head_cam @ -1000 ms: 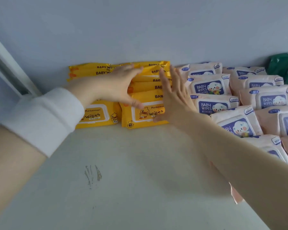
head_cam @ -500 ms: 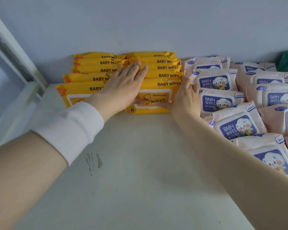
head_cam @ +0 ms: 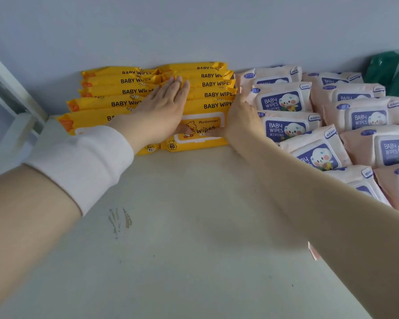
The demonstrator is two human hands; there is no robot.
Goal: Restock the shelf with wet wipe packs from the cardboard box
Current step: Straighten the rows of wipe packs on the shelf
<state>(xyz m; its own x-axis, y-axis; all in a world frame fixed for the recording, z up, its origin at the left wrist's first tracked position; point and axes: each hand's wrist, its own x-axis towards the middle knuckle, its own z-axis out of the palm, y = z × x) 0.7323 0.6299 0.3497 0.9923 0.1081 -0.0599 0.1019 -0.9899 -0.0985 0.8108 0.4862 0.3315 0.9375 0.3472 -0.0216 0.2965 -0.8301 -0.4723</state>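
I looked down on a pale shelf, bare across its front half and stocked along the back wall. The biggest block was the pink packs on the right, leaning back in overlapping rows. Left of them stood the yellow packs, two rows side by side against the wall, touching the pink ones. The cardboard box was not in view.

The left hand, in a white sleeve, lay flat with straight fingers over the seam between the two yellow rows, pressing them back. The right hand sat at the right edge of the front yellow pack, thumb across its face. Its fingers were tucked out of sight between yellow and pink, so I could not tell whether it gripped or only pushed. A green pack showed in the far right corner, and a small scuff marked the shelf.

My worry was the lean. The soft packs stood on edge, so once both hands let go the front ones could slump forward. The left row sat skewed and its front pack jutted out, so an uneven push could fan it wider. Drawing the right hand's fingers out could also drag a pink pack askew.
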